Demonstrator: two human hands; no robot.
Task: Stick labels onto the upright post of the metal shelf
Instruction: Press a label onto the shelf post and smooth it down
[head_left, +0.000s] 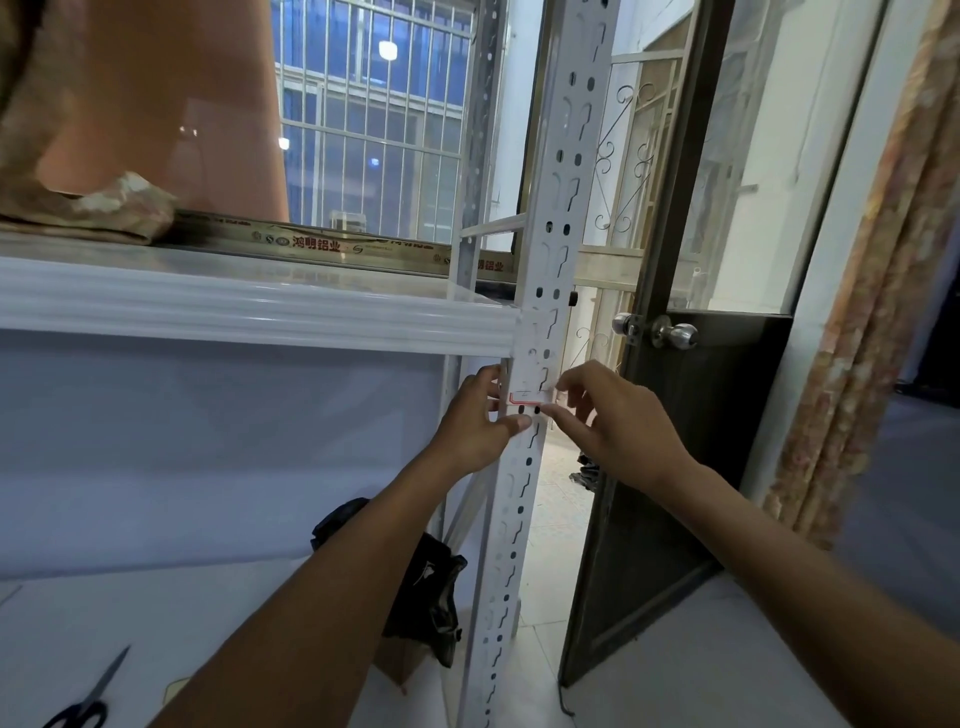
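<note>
The white perforated upright post (524, 493) of the metal shelf runs from top to bottom through the middle of the view. A small white label with a red border (525, 398) lies against the post just below the upper shelf. My left hand (480, 421) holds the label's left side, thumb under it on the post. My right hand (613, 421) pinches the label's right end between thumb and forefinger. Whether the label is stuck down flat cannot be told.
A white shelf board (249, 306) meets the post at left, with a cloth bundle (104, 208) on top. Black scissors (85, 699) lie on the lower surface at bottom left. A dark bag (421, 582) sits behind the post. A dark door with a round knob (678, 335) stands open at right.
</note>
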